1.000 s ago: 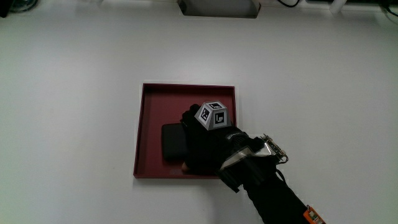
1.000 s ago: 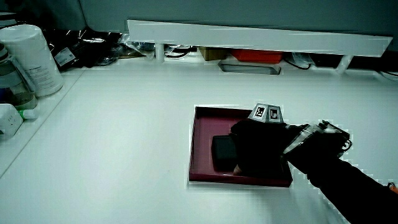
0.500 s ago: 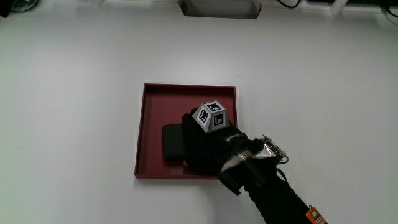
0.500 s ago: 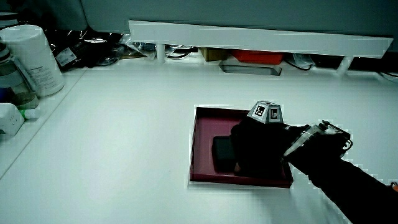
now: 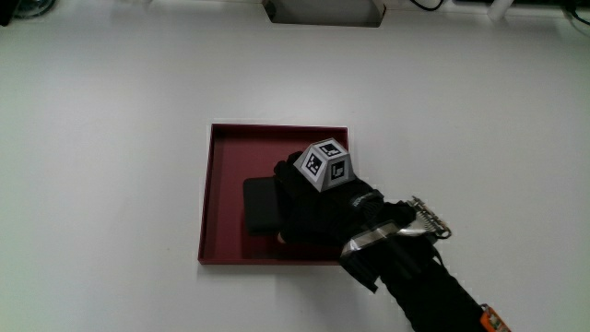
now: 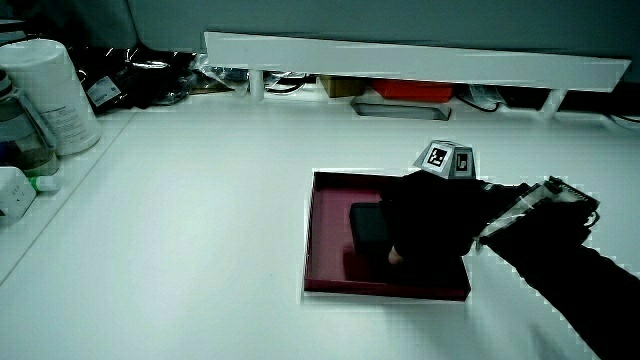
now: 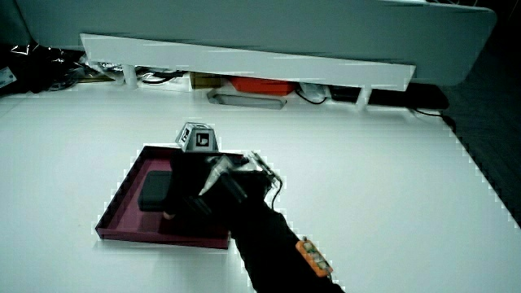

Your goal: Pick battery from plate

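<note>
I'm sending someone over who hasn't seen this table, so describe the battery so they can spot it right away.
On the white table sits a shallow dark red square plate with a raised rim. Inside it, under the fingers of the black gloved hand, lies the battery: a flat black block with rounded corners. It is the only object in the plate, dark against the red.

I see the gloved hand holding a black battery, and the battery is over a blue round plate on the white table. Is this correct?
Not quite. The plate is dark red and square with a raised rim, not blue and round; the main view shows this clearly. The rest holds: the hand grips the black battery over the plate on the white table.
</note>
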`<state>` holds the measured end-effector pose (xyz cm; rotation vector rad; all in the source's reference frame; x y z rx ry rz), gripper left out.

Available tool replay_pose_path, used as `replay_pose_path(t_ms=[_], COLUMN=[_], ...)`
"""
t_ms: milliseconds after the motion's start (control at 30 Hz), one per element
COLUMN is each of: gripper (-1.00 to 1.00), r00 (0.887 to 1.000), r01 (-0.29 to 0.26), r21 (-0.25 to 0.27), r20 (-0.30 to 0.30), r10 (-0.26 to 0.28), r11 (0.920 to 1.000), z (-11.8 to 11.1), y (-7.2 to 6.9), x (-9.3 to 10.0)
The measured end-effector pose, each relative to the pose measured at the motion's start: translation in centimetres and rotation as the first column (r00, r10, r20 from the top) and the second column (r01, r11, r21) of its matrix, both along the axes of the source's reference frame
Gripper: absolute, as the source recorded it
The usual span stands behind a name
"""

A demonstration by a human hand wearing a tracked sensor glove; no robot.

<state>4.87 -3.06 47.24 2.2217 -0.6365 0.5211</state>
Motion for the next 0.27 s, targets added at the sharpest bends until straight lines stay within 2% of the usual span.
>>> replay_pose_path(t_ms=[33, 67, 100, 167, 200, 267], gripper=[1.00, 1.00, 1.00, 1.00, 1.00, 1.00], r00=[1.000, 1.000, 0.997, 0.994, 0.995, 0.992], r01=[-0.016, -0.015, 0.010, 0.009, -0.021, 0.002], r21=[0.036, 0.029, 0.013, 0.027, 0.000, 0.054], r20=[-0.006, -0.008, 0.073, 0.107, 0.098, 0.126], r10=[0.017, 0.015, -0.010, -0.012, 0.020, -0.009], r11=[0.9992, 0.9995, 0.9999, 0.9996, 0.9998, 0.9985], z=[-0.9, -1.2, 0.2, -0.4, -1.3, -2.1], y=[-0.2, -0.3, -0.6, -0.9, -0.9, -1.1], x=[0.4, 0.8, 1.3, 2.3, 2.8, 3.8])
